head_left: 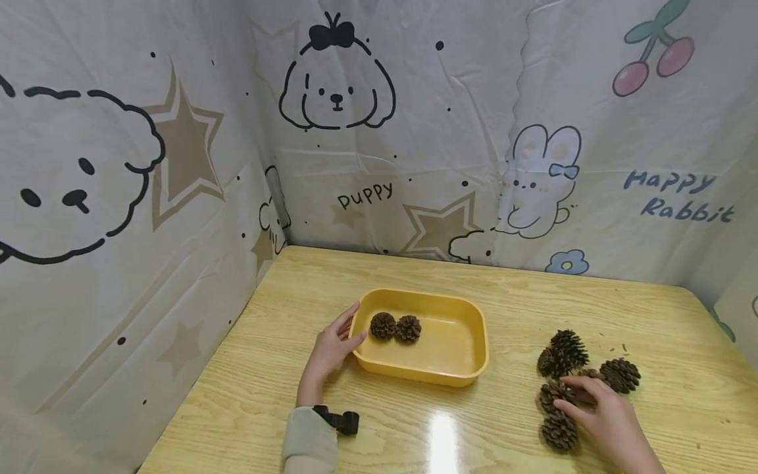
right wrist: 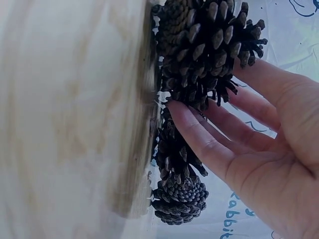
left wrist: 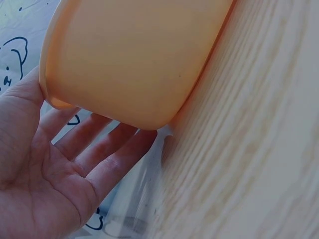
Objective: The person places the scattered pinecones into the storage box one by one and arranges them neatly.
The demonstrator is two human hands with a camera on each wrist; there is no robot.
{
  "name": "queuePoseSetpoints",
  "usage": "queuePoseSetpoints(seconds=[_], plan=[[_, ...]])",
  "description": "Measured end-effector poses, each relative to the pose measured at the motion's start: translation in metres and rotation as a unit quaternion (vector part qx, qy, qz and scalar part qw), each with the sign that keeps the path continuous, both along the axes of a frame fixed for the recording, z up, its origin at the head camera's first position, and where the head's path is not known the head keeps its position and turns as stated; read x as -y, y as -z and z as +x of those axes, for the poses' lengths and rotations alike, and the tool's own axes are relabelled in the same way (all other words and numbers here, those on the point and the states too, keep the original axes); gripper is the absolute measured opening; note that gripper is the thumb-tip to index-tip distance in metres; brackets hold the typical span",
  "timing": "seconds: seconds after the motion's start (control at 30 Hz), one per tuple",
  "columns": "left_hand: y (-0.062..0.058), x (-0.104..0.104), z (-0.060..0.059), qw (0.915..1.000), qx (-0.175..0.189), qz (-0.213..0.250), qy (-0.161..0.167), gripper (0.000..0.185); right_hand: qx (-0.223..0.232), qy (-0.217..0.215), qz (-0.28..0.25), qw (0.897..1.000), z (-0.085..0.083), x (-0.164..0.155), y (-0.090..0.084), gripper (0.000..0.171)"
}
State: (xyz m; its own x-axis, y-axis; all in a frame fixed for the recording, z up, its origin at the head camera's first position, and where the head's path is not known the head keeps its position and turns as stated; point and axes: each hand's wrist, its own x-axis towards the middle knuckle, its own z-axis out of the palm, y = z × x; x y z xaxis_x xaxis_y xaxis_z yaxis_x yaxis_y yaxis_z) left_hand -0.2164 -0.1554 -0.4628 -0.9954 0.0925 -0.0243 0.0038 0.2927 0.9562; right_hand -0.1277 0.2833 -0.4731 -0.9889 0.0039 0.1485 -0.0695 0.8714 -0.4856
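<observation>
While left hand [head_left: 330,352] rests flat-fingered against yellow tray [head_left: 458,374], right hand [head_left: 610,421] just touching pine cone [head_left: 555,394], fingers loosely extended; cone lying left of fingertips.

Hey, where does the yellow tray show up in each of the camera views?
Head: the yellow tray sits mid-table, the left hand at its left end.
Left wrist: it fills the top, that hand's straight fingers beside it.
Right wrist: not in it.
Shared landmark: the wooden table.
</observation>
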Motion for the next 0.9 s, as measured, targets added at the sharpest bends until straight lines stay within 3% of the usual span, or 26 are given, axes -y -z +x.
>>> queuePoseSetpoints(seconds=[0.13, 0.23, 0.4, 0.9], plan=[[0.018, 0.002, -0.009, 0.9999, -0.006, 0.004, -0.008, 0.063, -0.012, 0.005, -0.002, 1.0, 0.0, 0.0, 0.0, 0.044], [0.026, 0.003, -0.012, 0.9999, -0.01, 0.003, -0.01, 0.062, -0.001, 0.008, -0.011, 1.0, 0.001, 0.001, -0.002, 0.046], [0.028, 0.004, -0.013, 0.9999, -0.011, 0.001, -0.007, 0.062, 0.011, 0.017, -0.027, 0.999, 0.002, 0.004, -0.006, 0.048], [0.027, 0.004, -0.012, 0.9999, -0.012, 0.002, -0.009, 0.061, -0.075, 0.012, -0.048, 0.996, -0.007, 0.025, -0.026, 0.042]])
